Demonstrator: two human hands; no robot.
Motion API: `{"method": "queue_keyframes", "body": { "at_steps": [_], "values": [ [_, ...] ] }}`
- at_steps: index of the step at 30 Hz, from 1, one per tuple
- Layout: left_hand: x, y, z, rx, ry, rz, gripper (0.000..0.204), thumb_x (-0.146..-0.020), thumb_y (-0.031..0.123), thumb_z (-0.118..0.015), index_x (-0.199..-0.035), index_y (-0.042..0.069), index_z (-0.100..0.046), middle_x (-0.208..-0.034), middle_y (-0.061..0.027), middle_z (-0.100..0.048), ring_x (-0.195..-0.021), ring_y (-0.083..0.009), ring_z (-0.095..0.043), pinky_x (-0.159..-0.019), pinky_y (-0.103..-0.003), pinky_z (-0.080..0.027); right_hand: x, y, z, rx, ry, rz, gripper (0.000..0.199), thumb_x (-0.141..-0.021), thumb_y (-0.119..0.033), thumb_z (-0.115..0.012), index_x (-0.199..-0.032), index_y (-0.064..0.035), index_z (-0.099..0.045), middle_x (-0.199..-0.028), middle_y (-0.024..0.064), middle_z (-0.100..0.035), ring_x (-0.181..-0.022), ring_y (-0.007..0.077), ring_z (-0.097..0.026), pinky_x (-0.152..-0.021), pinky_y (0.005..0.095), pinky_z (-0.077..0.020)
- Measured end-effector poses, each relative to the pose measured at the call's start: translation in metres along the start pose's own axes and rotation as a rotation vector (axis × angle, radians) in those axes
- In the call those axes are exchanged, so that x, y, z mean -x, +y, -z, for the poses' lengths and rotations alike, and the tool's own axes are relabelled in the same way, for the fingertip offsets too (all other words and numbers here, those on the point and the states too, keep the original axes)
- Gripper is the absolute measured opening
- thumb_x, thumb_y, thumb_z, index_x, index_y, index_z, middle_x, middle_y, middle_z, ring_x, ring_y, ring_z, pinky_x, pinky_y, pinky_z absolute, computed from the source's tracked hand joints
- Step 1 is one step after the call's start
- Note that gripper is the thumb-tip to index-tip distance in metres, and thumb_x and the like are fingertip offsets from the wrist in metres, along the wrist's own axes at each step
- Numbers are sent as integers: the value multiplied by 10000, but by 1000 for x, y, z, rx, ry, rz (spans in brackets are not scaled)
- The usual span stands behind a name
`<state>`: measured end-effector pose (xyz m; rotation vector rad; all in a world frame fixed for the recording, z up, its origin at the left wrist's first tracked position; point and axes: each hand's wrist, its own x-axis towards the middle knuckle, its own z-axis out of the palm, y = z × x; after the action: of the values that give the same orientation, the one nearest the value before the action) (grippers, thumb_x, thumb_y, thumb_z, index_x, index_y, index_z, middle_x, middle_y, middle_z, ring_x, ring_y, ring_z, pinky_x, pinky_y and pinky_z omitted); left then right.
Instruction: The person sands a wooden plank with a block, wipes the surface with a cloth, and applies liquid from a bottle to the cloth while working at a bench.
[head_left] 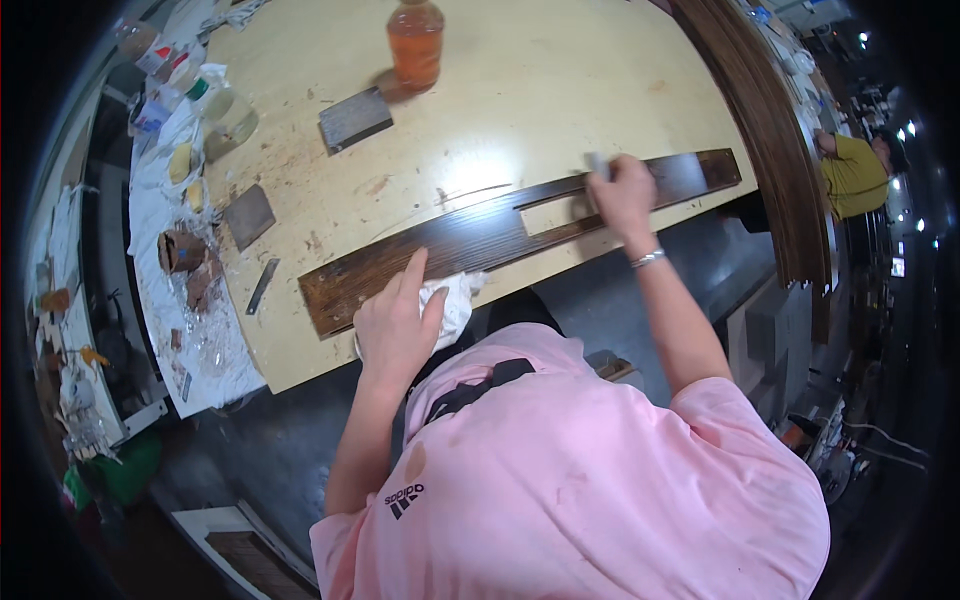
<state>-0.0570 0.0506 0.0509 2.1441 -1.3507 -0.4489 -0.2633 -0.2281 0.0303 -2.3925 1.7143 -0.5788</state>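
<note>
A long dark-brown wooden board (450, 232) with a rectangular cut-out lies slantwise along the table's near edge. My left hand (392, 318) rests on its left end, index finger stretched along the wood. A crumpled white cloth (454, 308) is held under that palm and thumb, hanging by the board's near edge. Over the cut-out's right part, my right hand (625, 195) is closed around a small greyish piece (597, 164). Only the far end of that piece shows, so its kind cannot be told.
On the pale table (540, 90) stand an orange-liquid bottle (415, 48) and a dark grey block (356, 121). A flat square pad (249, 217) and a thin metal strip (262, 286) lie left. Long brown mouldings (765, 130) line the right edge. A person in yellow (855, 180) is beyond.
</note>
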Motion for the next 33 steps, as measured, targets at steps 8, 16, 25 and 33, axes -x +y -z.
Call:
{"method": "queue_keyframes", "body": {
  "at_steps": [8,16,25,33],
  "values": [
    [-68,22,-65,-270,75,-276,493,-832,313,-697,-1267,96,-618,-1209,-88,-636,-1138,-292,-562,-1035,-450,-385,15,2,-31,-222,-228,98,252,-773,-250,-700,-832,-9,-653,-922,194,-660,-869,384,-655,-768,467,-533],
    [-63,8,-82,-231,204,-258,437,-808,236,-700,-1204,64,-637,-1179,-115,-653,-1115,-305,-588,-994,-425,-434,-30,48,14,-172,-182,30,253,-782,-260,-678,-885,-30,-670,-864,220,-683,-836,396,-677,-770,480,-541],
    [-66,21,-79,-234,190,-192,428,-786,143,-662,-1199,37,-643,-1160,-164,-664,-1087,-354,-610,-974,-435,-462,-129,216,38,19,-134,-165,284,-822,-282,-681,-882,-4,-676,-963,224,-670,-901,372,-670,-812,473,-542],
    [-70,23,-85,-229,182,-182,377,-829,137,-619,-1186,17,-645,-1155,-164,-667,-1073,-357,-616,-961,-428,-470,-138,244,33,-192,-187,190,256,-822,-285,-673,-901,-41,-667,-981,195,-674,-905,382,-655,-806,453,-530]
  ]
}}
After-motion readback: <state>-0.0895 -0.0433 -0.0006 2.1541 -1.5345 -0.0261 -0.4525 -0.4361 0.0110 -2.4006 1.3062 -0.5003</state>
